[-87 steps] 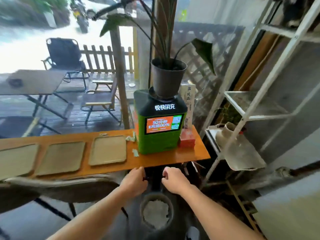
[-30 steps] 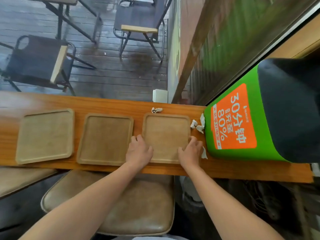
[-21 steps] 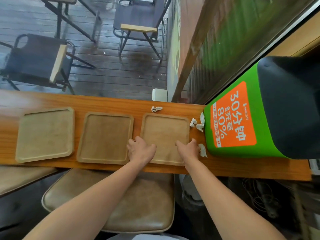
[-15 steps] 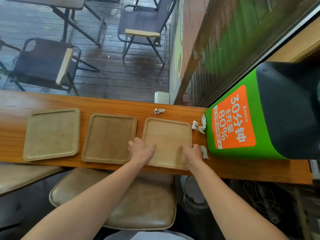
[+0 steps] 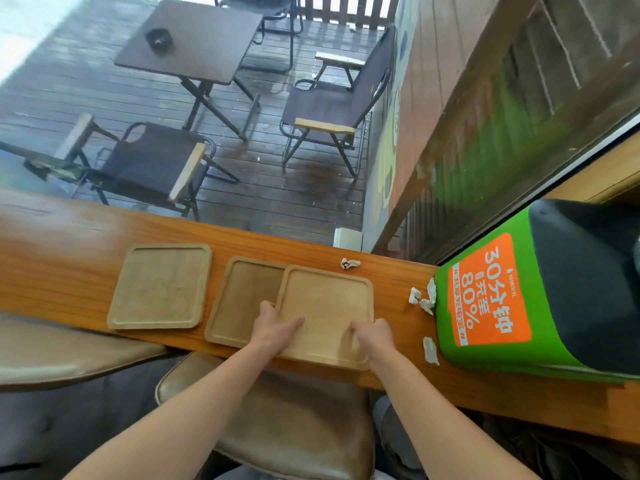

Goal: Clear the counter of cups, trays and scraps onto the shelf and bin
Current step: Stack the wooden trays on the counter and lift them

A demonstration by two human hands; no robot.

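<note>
Below us, at the bottom of the frame, a worn brown leather stool seat (image 5: 277, 420) sits under the long orange-brown wooden counter (image 5: 69, 258) that crosses the picture from left to right. Our left hand (image 5: 273, 329) and right hand (image 5: 372, 336) both grip the near edge of the pale square wooden tray (image 5: 325, 310) at lower centre: left thumb lying flat on the tray floor, remaining fingers curled at or under the left rim, though we cannot quite tell how far under; right fingers bent and pressed together over the near right rim. This tray rests partly over the darker brown square wooden tray (image 5: 242, 296) just to its left, hiding that tray's right side. A third greyish square wooden tray (image 5: 159, 287) lies apart, further left.

We judge the step in hand to be stacking trays before carrying them off. Next we would need to square the pale tray over the darker one, then gather the third, keeping the edges aligned so nothing slides.

Further right, small torn white paper scraps (image 5: 422, 299) lie beside the green and orange charging kiosk (image 5: 485, 299), one strip (image 5: 430, 349) nearer us, and a crumpled bit (image 5: 349, 263) sits by the far edge. Those remain for the bin. Beyond the counter, dark folding chairs and a table stand on wet decking in the upper left.
</note>
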